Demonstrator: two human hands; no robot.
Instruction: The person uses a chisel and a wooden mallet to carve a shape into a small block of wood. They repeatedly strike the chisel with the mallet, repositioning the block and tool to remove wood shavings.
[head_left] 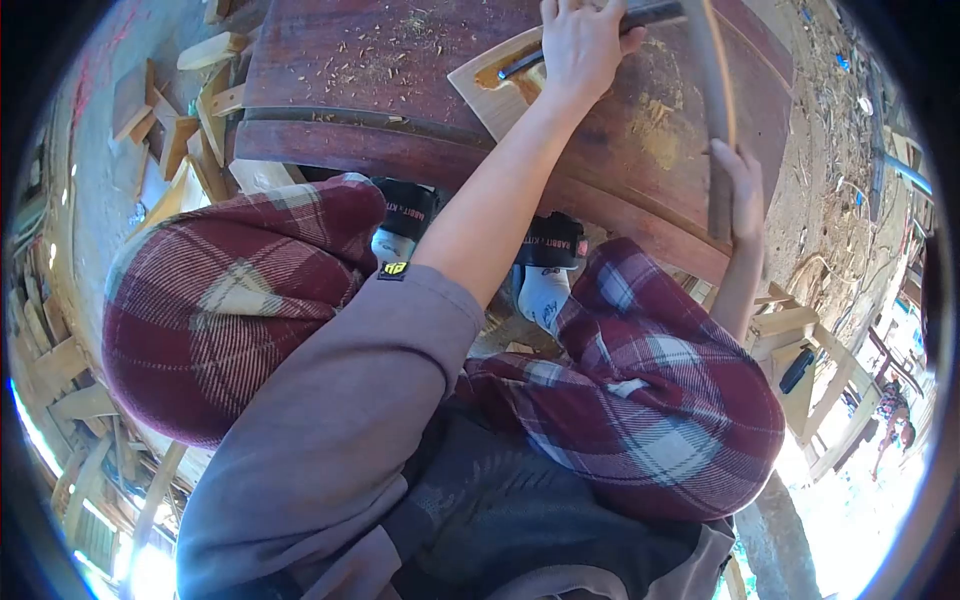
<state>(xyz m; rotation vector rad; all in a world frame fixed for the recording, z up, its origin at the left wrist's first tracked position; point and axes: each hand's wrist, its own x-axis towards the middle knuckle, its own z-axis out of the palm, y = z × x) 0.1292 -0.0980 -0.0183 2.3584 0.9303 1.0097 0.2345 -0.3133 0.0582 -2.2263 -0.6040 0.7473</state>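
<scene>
My left hand (583,58) is closed round a dark chisel-like tool (520,66), held at a low slant. Its tip rests on a pale wooden board (484,88) with a brownish carved hollow near the tip. The tool's back end reaches up to the right, beside a long wooden bar (722,110). My right hand (742,188) grips that bar near its lower end. The bar stands nearly upright in view, and its top runs out of frame.
Beneath the board is a reddish-brown wooden work surface (390,75) scattered with shavings. Wood offcuts (185,140) lie on the left. My plaid-covered knees (240,300) flank the near edge. On the right are littered ground (840,130) and a distant person (890,405).
</scene>
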